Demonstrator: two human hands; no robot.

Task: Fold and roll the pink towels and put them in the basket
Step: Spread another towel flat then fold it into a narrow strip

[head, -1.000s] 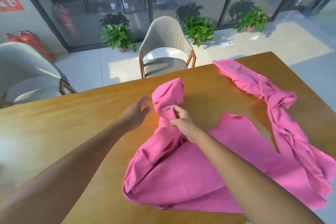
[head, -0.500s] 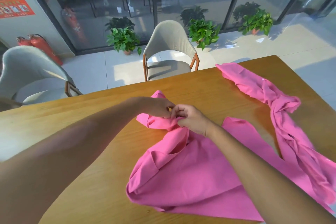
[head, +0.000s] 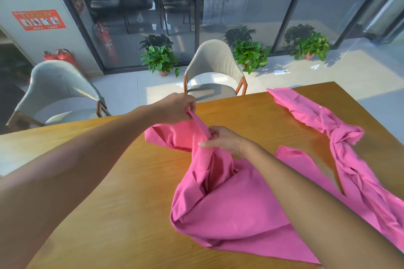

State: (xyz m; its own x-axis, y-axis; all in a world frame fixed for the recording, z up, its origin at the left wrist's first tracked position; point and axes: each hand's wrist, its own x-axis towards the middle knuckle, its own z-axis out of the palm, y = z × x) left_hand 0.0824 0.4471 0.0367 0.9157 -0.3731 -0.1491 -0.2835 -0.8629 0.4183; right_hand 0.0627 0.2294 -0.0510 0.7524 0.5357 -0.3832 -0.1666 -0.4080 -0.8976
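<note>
Left hand [head: 175,108] now higher, towel [head: 229,199] pinched

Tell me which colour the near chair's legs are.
Reddish-brown wood on the chair; the head view shows it.

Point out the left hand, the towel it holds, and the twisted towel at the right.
left hand [head: 175,108]: head view, back of the hand.
held towel [head: 236,209]: head view, flat middle of the cloth.
twisted towel [head: 341,137]: head view, bunched knot.

Bare table [head: 113,192] left open; crumpled second towel [head: 341,144] blocks right; chair [head: 215,72] maybe touching far edge
</note>
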